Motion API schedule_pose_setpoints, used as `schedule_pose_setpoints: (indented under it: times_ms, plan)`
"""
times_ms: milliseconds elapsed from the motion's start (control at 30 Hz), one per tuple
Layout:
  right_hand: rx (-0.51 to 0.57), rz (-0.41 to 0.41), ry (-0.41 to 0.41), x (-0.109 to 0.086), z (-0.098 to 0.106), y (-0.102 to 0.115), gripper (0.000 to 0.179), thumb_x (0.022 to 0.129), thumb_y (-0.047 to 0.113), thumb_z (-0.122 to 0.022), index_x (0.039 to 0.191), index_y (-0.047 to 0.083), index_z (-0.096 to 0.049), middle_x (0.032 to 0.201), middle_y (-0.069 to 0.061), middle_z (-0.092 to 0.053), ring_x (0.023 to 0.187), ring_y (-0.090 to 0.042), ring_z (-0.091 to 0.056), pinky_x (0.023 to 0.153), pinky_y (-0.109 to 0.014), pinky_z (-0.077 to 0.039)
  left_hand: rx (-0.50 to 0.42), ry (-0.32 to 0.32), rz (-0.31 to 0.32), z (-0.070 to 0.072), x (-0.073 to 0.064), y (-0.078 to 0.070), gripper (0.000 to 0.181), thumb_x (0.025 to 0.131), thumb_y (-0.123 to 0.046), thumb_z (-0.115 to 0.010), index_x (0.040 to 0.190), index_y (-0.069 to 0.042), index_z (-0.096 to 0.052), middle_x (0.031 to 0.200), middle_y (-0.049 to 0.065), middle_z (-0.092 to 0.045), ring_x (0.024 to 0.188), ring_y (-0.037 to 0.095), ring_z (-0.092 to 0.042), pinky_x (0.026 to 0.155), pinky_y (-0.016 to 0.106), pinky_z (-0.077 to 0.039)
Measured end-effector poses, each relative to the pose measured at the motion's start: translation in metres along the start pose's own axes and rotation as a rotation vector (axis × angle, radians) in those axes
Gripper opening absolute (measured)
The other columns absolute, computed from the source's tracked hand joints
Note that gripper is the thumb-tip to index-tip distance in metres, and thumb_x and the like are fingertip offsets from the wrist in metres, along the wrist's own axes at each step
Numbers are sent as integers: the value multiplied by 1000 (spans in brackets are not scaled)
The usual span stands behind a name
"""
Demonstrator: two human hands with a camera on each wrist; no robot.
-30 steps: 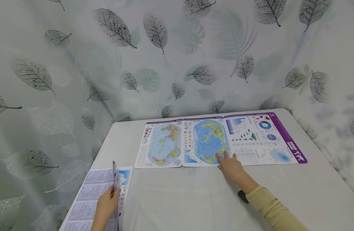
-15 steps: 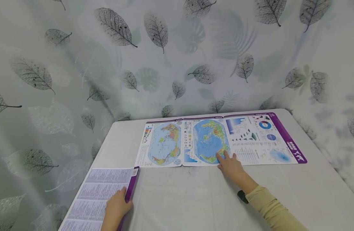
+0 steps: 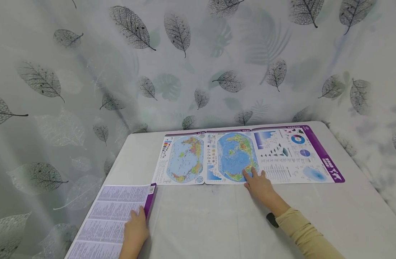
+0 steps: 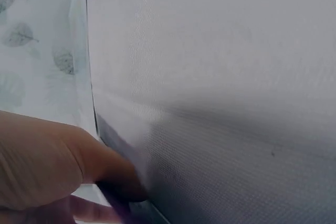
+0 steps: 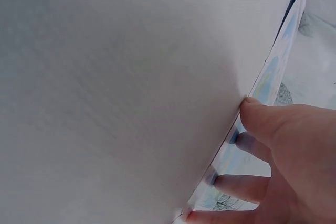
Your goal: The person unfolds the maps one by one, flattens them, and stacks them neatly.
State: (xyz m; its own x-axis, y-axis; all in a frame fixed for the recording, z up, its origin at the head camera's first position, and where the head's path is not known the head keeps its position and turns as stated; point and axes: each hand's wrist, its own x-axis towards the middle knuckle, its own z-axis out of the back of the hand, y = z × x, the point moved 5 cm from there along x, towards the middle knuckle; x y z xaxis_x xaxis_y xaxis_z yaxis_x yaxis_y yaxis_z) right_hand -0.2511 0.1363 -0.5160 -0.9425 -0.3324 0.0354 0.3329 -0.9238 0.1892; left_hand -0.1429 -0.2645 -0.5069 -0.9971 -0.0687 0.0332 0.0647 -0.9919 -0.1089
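Note:
A fold-out world map [image 3: 185, 158] lies spread along the far side of the table, its panels showing two maps and several charts. My right hand [image 3: 260, 187] rests on its front edge with fingers spread, over the lower right of the middle map. In the right wrist view, the right thumb [image 5: 257, 116] lies at the map's edge. At the front left lies a folded sheet [image 3: 115, 210], covered in purple text blocks, with a purple right border. My left hand [image 3: 136, 228] presses on it near that border. In the left wrist view, the left thumb [image 4: 118, 174] is at the sheet's edge.
Both sheets lie on a table [image 3: 198, 223] with a white cover. A leaf-patterned curtain [image 3: 198, 64] hangs close behind the table and along its sides. A dark band [image 3: 272, 220] shows at the right wrist.
The left hand has folded the raised flap of the front-left sheet down to the right, so its purple border and barcode now show. It then shifted slightly right. The right hand has stayed put.

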Motion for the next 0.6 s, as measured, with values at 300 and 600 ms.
schedule_pose_setpoints:
  times_ms: [300,600]
  plan:
    - [60,59,16,-4,4,7,47,94,22,-57,133,-2,-48,134,-33,-39,118,-59,-33,81,-68,-38,-280,105,93,19,-3,25,46,84,3,-50,126,19,-41,100,38,-56,59,29,-58,50,39,-48]
    - [262,428,36,-9,12,125,49,96,26,-54,136,0,-46,132,-20,-50,118,-34,-49,94,-46,-41,-749,80,250,70,-12,66,36,97,-5,-37,126,17,-38,123,42,-42,104,50,-52,77,49,-51]
